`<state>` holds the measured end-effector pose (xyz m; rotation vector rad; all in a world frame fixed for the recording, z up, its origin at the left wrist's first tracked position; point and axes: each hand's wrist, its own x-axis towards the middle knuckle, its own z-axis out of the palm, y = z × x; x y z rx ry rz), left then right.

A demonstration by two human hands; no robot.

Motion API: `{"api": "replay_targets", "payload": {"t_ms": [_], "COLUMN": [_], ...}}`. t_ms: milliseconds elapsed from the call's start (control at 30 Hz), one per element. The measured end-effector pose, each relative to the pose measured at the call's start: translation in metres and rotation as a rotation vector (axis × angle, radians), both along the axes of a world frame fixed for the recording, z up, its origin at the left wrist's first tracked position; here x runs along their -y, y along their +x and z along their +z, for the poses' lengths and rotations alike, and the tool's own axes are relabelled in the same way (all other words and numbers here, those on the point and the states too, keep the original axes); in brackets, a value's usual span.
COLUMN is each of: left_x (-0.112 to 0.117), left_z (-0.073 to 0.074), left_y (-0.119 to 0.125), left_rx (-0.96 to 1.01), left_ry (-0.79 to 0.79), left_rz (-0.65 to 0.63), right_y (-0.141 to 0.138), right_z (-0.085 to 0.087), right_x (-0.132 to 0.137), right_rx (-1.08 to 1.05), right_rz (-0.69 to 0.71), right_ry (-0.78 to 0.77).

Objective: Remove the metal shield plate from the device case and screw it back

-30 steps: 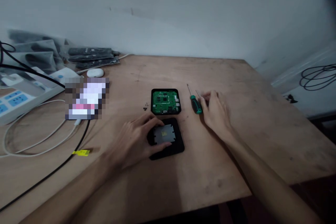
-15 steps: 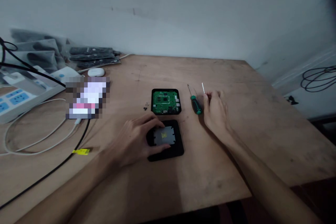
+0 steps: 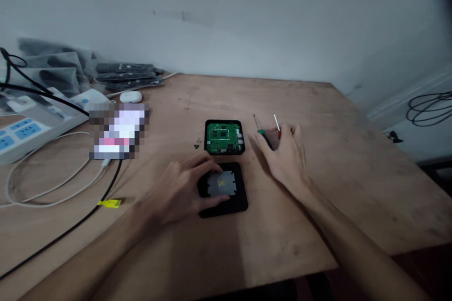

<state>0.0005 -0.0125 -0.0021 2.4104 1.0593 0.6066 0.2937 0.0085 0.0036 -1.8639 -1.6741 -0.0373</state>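
My left hand (image 3: 183, 186) rests over a black square cover (image 3: 242, 200). Its thumb and fingers span the grey metal plate (image 3: 221, 183) on that cover, which has a yellowish patch in its middle. Just beyond lies a black case (image 3: 225, 137) with a green circuit board inside. My right hand (image 3: 284, 153) is spread over two screwdrivers, thumb apart from the fingers. The green-handled screwdriver (image 3: 261, 132) is partly hidden by the thumb side. Beside the fingertips shows the red-handled screwdriver (image 3: 277, 124), its handle mostly covered.
Several small dark screws (image 3: 197, 143) lie left of the case. Further left are a lit phone (image 3: 122, 127), a white earbud case (image 3: 131, 97), a power strip (image 3: 26, 129) and cables. Bagged dark items (image 3: 127, 73) sit by the wall. A yellow tag (image 3: 110, 203) marks the black cable.
My right hand has opened from its pinch on the red-handled screwdriver, and the thumb has moved left over the green-handled one. My left hand stays on the plate.
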Motion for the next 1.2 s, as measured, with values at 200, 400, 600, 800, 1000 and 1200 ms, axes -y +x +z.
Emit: {"api": "replay_targets", "payload": {"t_ms": [200,400,600,800,1000,1200], "left_x": [0.001,0.002,0.002,0.001,-0.003,-0.003], "left_z": [0.001,0.0,-0.001,-0.002,-0.002,0.002], "left_y": [-0.001,-0.001,-0.002,-0.003,-0.003,-0.004], "left_rx": [-0.011,-0.001,0.002,0.013,0.013,-0.008], "left_ry": [0.005,0.002,-0.004,-0.003,-0.002,-0.013], "left_rz": [-0.011,-0.017,-0.025,-0.035,-0.061,-0.064], "right_y": [-0.005,-0.003,-0.004,-0.006,-0.006,-0.007], "right_z": [-0.002,-0.002,-0.002,0.002,0.006,0.01], "right_x": [0.001,0.001,0.001,0.002,0.005,0.01], "right_rx": [0.033,0.02,0.034,0.024,0.036,-0.031], "right_rz": [0.015,0.051,0.042,0.008,-0.027,0.04], "right_ry": [-0.14,-0.12,-0.135,-0.173,-0.093,0.101]}}
